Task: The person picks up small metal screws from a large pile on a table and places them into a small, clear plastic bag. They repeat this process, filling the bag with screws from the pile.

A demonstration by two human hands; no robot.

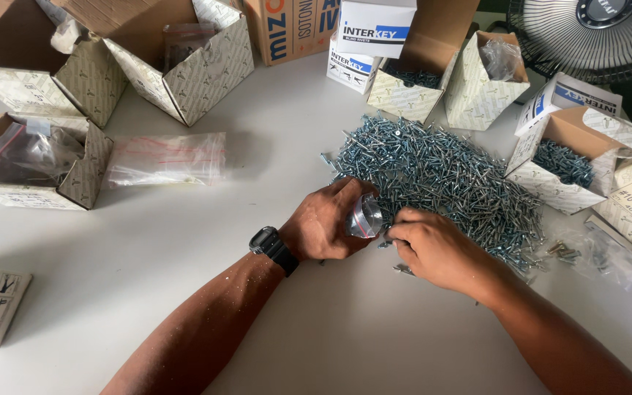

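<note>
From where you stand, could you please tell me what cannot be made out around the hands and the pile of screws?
Head view:
- Small clear plastic bag: its contents are hidden by the left hand curled around it.
- Right hand: fingertips are tucked under, so whether they pinch a screw is unclear.
- Pile of silver metal screws: single screws are too small to tell apart.
- Black round fan: cut off by the top edge.

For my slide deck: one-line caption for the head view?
Left hand holds a small clear bag while the right hand picks at a pile of silver screws on a white table.
</note>
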